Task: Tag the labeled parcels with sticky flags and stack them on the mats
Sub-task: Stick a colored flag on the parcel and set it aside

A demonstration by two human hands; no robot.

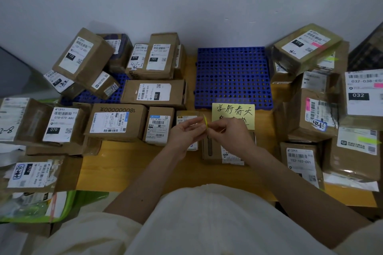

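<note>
Both hands meet above the middle of the table, raised a little off it, most likely so a single flag can be peeled free before it goes onto a parcel. The right hand pinches the lower end of a thin yellow-green sticky flag between thumb and forefinger, so the strip stands almost upright. The left hand has its fingers curled toward the same spot, its fingertips beside the flag; whether they grip the flag, a pad of flags, or nothing cannot be told.

The flag is narrow, bright and slightly bowed, seen nearly edge-on. It hangs over a small box near the table's middle, with another box lying under the right hand; either could be the one to be tagged next.

A blue perforated mat lies toward the far edge, bare, presumably kept free for the next stack. A yellow handwritten note sits at its near edge, apparently naming what belongs there. A second blue mat toward the far left corner carries cardboard boxes piled at angles. Parcels along the right edge bear pink and green flags, so they look done, while those on the left show none.
</note>
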